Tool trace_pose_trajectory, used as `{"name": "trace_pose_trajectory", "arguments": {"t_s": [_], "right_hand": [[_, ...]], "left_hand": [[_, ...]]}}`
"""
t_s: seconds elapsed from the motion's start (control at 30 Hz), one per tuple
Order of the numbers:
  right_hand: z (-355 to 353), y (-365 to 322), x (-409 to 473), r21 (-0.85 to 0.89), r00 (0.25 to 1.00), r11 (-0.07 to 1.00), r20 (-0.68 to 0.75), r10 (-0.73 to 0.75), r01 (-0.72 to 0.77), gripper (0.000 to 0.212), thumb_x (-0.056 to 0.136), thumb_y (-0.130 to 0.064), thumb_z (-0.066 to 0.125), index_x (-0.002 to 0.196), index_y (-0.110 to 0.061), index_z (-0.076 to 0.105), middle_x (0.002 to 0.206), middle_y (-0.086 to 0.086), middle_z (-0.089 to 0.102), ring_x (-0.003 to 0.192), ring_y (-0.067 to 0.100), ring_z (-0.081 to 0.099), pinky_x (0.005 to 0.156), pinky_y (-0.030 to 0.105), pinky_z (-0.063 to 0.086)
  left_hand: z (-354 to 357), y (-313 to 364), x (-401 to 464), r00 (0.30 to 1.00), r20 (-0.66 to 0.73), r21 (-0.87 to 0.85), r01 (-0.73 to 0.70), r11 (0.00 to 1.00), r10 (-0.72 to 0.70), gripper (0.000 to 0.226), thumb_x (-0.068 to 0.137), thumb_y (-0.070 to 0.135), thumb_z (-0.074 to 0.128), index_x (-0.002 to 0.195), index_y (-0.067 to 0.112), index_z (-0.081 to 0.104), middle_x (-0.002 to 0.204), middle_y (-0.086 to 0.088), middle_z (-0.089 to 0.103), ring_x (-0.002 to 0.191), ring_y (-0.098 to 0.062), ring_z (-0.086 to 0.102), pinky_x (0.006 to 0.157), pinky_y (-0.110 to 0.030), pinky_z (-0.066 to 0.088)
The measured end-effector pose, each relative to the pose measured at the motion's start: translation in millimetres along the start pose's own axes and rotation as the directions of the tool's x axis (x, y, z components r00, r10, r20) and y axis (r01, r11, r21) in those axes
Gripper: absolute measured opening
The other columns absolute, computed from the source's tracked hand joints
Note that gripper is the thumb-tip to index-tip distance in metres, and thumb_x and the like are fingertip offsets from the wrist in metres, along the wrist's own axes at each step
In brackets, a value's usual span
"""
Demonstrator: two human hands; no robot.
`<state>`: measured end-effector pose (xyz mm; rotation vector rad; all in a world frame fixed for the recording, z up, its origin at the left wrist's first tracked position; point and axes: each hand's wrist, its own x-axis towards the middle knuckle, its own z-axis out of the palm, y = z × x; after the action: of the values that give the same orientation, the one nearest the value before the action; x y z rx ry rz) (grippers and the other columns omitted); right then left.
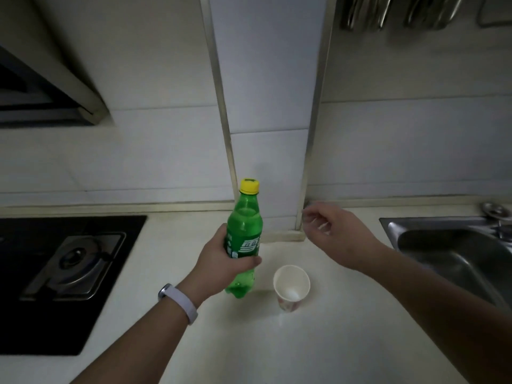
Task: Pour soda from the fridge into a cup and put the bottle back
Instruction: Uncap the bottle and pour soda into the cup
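Note:
A green soda bottle with a yellow cap stands upright just above the white counter, cap on. My left hand grips it around the label, thumb in front. An empty white paper cup stands on the counter just right of the bottle's base. My right hand hovers above and behind the cup, to the right of the bottle, fingers loosely curled and holding nothing. The fridge is out of view.
A black gas hob with a burner lies to the left. A steel sink is set in the counter at the right. A tiled pillar juts out behind the bottle. A range hood hangs upper left; utensils hang upper right.

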<state>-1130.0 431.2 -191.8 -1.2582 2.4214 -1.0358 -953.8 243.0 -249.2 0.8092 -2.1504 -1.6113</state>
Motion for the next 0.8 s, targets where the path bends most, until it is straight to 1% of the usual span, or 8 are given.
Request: {"name": "trace_pose_trajectory", "arguments": {"t_s": [0.1,0.23,0.3,0.4,0.47,0.6,0.7,0.8], "right_hand": [[-13.4,-37.8,13.3,-0.01,0.999,1.0,-0.032,-0.024,0.024,0.021,0.086,-0.046,0.055,0.104,-0.035,0.058,0.083,-0.014,0.062,0.078,0.004,0.059,0.074,0.028,0.048],[-21.4,-78.0,28.2,-0.192,0.997,0.979,-0.001,-0.074,0.072,0.047,0.081,-0.07,0.035,0.091,-0.03,0.056,0.074,-0.009,0.061,0.07,0.011,0.058,0.062,0.032,0.046],[-21.8,-88.9,35.7,-0.306,0.998,0.95,0.019,-0.064,0.067,0.054,0.083,-0.074,0.029,0.08,-0.026,0.053,0.07,-0.005,0.058,0.066,0.013,0.055,0.057,0.031,0.041],[-21.0,-96.8,43.4,-0.462,0.998,0.887,0.06,-0.002,0.029,0.059,0.087,-0.072,0.029,0.071,-0.02,0.052,0.07,-0.001,0.057,0.065,0.015,0.053,0.054,0.03,0.037],[-20.0,-98.1,46.6,-0.512,0.997,0.859,0.069,0.036,0.004,0.064,0.088,-0.072,0.028,0.07,-0.017,0.054,0.07,0.001,0.057,0.065,0.015,0.053,0.053,0.029,0.036],[-17.2,-96.3,53.2,-0.535,0.991,0.844,0.128,0.039,0.036,0.072,0.087,-0.074,0.029,0.074,-0.01,0.061,0.07,0.005,0.06,0.065,0.017,0.056,0.058,0.032,0.044],[-15.1,-100.2,54.1,-0.517,0.987,0.852,0.158,0.002,0.081,0.068,0.089,-0.069,0.032,0.077,-0.008,0.059,0.069,0.006,0.058,0.064,0.018,0.054,0.057,0.033,0.041],[-17.0,-106.1,53.0,-0.513,0.981,0.851,0.192,-0.016,0.114,0.058,0.092,-0.064,0.033,0.076,-0.012,0.054,0.069,0.003,0.054,0.061,0.016,0.049,0.053,0.03,0.035]], "left_hand": [[-3.0,5.8,-3.3,0.998,0.047,0.079,-0.054,0.995,0.05,0.059,0.061,0.021,0.092,0.108,0.036,0.059,0.098,0.018,0.072,0.087,-0.002,0.069,0.079,-0.03,0.057],[-0.3,8.7,-7.0,0.993,0.079,0.182,-0.096,0.979,0.082,0.056,0.06,0.035,0.091,0.104,0.037,0.057,0.094,0.02,0.071,0.083,0.001,0.068,0.076,-0.032,0.058],[2.4,8.6,-8.2,0.992,0.083,0.221,-0.111,0.969,0.095,0.054,0.058,0.043,0.089,0.101,0.038,0.056,0.091,0.021,0.071,0.081,0.001,0.068,0.075,-0.034,0.059],[6.1,8.6,-10.1,0.989,0.091,0.259,-0.134,0.957,0.114,0.054,0.058,0.049,0.086,0.101,0.037,0.055,0.089,0.021,0.071,0.079,0.003,0.067,0.074,-0.035,0.059],[6.5,7.9,-9.9,0.989,0.086,0.275,-0.138,0.952,0.118,0.054,0.059,0.052,0.085,0.101,0.038,0.054,0.089,0.02,0.071,0.079,0.004,0.067,0.074,-0.034,0.059],[4.6,7.0,-9.7,0.986,0.099,0.341,-0.162,0.926,0.136,0.057,0.061,0.057,0.082,0.104,0.037,0.051,0.089,0.019,0.07,0.079,0.007,0.064,0.071,-0.028,0.057],[3.4,5.6,-8.7,0.983,0.107,0.327,-0.176,0.928,0.149,0.057,0.061,0.057,0.081,0.105,0.037,0.051,0.091,0.017,0.069,0.08,0.004,0.065,0.071,-0.027,0.058],[2.2,3.7,-6.4,0.98,0.117,0.287,-0.187,0.94,0.159,0.056,0.061,0.054,0.082,0.104,0.036,0.051,0.091,0.015,0.07,0.081,0.002,0.067,0.072,-0.027,0.058]]}}
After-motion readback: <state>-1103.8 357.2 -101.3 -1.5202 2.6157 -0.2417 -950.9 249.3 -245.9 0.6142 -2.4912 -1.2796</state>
